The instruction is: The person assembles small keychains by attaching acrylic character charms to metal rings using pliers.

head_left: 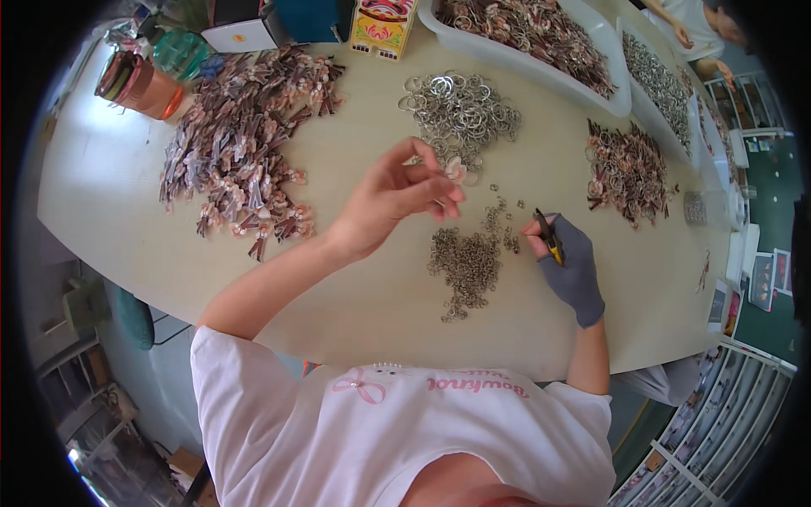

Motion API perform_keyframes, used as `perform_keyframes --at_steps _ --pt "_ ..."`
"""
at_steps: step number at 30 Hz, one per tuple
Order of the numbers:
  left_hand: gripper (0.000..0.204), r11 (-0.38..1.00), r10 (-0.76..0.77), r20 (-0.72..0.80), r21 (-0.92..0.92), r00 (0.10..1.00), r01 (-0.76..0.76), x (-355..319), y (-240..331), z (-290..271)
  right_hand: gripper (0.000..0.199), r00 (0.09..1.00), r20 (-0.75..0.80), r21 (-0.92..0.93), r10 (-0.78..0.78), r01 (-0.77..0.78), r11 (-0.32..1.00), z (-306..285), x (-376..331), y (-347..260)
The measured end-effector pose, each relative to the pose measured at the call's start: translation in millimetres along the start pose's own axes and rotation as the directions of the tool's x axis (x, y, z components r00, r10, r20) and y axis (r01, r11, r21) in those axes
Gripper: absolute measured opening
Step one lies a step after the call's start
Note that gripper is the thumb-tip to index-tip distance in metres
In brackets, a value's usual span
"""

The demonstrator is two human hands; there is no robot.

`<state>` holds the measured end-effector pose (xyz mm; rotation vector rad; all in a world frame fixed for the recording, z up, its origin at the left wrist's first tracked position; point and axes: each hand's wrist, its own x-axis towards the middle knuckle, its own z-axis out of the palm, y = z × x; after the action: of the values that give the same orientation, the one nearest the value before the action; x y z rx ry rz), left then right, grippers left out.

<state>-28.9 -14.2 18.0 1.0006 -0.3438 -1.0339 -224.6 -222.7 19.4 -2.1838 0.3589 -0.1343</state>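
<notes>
My left hand (397,198) hovers over the middle of the table, fingers curled and pinched. At its fingertips is a small pale pink charm (456,171), partly hidden by the fingers. Just beyond lies a heap of silver key rings (465,110). My right hand (570,266), in a grey glove with bare fingertips, is closed round pliers (553,241) with black and yellow handles; their jaws are hard to make out. Between and below the hands spreads a pile of tiny metal rings (466,266), its right edge close to my right fingertips.
A large heap of brown ribbon charms (245,144) covers the left of the table (363,321); a smaller heap (629,173) lies right. White tubs (621,100) of charms and rings stand at the back right. An orange cup (152,89) stands far left. Another person (693,29) sits far right.
</notes>
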Motion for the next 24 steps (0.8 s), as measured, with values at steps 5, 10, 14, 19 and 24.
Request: perform_keyframes --at_steps 5,10,14,19,24 --pt "0.018 0.999 -0.014 0.143 -0.033 0.99 0.019 15 -11 10 0.01 0.998 0.054 0.117 -0.018 0.011 0.993 -2 26 -37" --pt "0.016 0.975 -0.102 0.178 0.215 0.979 0.063 17 -33 2 0.011 0.999 0.046 0.183 -0.025 0.016 0.983 9 51 -49" --pt "0.016 0.977 -0.122 0.164 0.195 0.979 0.089 17 -37 1 0.013 0.995 0.091 0.081 -0.039 0.031 0.996 16 61 -49" --pt "0.015 0.92 0.151 0.218 0.326 0.964 -0.218 22 -44 1 0.021 0.986 0.054 -0.047 -0.16 0.162 0.986 25 62 -48" --pt "0.011 0.862 0.122 0.229 0.458 0.966 -0.218 14 -31 5 0.026 0.972 0.055 -0.193 -0.23 0.236 0.952 23 59 -49"
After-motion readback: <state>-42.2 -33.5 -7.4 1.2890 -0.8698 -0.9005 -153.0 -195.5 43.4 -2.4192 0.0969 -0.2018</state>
